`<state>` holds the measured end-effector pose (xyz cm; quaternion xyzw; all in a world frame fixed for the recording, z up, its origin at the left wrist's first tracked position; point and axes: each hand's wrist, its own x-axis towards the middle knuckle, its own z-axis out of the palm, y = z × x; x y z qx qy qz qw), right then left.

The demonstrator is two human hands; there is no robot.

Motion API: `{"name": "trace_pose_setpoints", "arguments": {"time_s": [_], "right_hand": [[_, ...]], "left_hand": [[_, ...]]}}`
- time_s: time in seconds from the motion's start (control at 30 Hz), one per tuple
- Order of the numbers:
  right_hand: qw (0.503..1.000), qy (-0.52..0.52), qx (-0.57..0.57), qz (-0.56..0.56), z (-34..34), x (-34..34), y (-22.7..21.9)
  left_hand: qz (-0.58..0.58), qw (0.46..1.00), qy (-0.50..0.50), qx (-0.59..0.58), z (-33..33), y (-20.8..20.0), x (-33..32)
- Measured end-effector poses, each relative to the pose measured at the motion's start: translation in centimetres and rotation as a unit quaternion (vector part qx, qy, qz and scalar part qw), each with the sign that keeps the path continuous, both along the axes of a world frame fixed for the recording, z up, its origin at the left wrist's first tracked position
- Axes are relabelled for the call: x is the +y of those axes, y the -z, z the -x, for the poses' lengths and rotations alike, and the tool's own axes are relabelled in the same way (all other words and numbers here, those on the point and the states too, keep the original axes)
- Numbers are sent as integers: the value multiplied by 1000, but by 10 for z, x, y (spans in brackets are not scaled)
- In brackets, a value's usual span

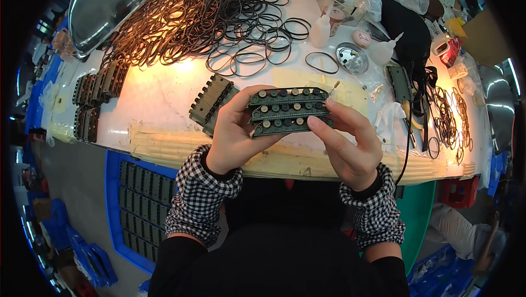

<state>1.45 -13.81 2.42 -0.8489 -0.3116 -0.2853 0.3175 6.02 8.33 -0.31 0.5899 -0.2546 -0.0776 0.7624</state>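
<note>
Three dark green toy tank hulls (289, 112), stacked with their wheeled sides toward me, are held above the table's near edge. Rows of small black and tan wheels run along each one, with dark track bands around them. My left hand (234, 131) is closed around the stack's left end. At the right end, my right hand (355, 145) pinches the stack between thumb and fingers. Just behind my left hand, more green hull pieces (210, 102) rest on the table. A loose black band (321, 62) lies beyond the stack.
A large heap of black rubber bands (203, 20) covers the far left. Hull stacks (101, 84) stand at the left edge. Below is a blue tray (112, 201) full of hulls. White squeeze bottles (320, 33) and a round metal dish (351, 58) sit farther back. A green tub (424, 217) is at right.
</note>
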Motion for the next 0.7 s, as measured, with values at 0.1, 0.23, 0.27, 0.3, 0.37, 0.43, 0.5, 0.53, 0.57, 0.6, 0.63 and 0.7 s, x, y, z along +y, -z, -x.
{"name": "trace_pose_setpoints", "arguments": {"time_s": [0.1,0.23,0.27,0.3,0.37,0.43,0.5,0.53,0.57,0.6,0.63,0.7], "right_hand": [[1000,-2,3,12,1,1,-2],[1000,-2,19,23,3,0,-8],[1000,-6,10,22,2,-1,-7],[1000,-9,1,22,0,-3,-4],[1000,-15,6,2,-1,-4,-4],[998,-19,37,-37,-1,-4,-9],[991,56,41,-115,-4,-6,-11],[986,114,42,-118,-8,-13,-9],[976,176,42,-119,-12,-20,-8],[979,184,39,-82,-17,-26,-7],[979,193,37,-45,-24,-31,-5],[978,205,40,-1,-33,-36,-5]], "left_hand": [[11,1000,-6,9,2,1,2],[13,1000,0,3,1,1,2],[9,1000,3,-5,0,1,2],[10,1000,2,-14,0,1,1],[12,999,-2,-32,1,2,1],[-3,997,-30,-69,-1,1,3],[-15,993,-57,-98,-2,0,6],[-19,991,-69,-109,-3,1,7],[-21,990,-78,-119,-4,0,6],[-13,991,-71,-113,-4,-1,5],[-18,990,-69,-118,-4,-1,4],[-29,989,-64,-127,-5,0,3]]}}
